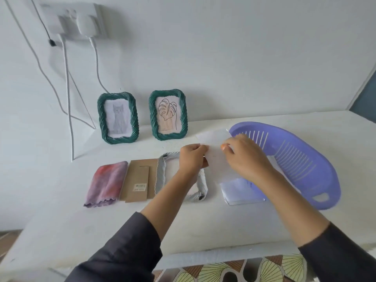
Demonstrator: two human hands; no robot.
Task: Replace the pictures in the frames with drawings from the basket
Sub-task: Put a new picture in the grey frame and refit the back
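Both my hands hold a white sheet of paper point(215, 147) above the table, between an opened frame and the basket. My left hand point(192, 157) pinches its left edge; my right hand point(247, 157) grips its right side. Under my left hand a green frame point(162, 171) lies face down without its back. Its brown cardboard back point(138, 180) lies just left of it. A purple basket point(301, 161) sits tilted at the right, with white drawings point(238, 190) spilling from it. Two green frames stand at the wall: one with a cat picture point(118, 117), one with a leaf picture point(168, 114).
A pink and purple cloth point(105, 184) lies folded left of the cardboard back. Cables point(68, 110) hang from a wall socket down to the table's back left. The white table's front edge point(203, 255) is near my body, with a patterned fabric below it.
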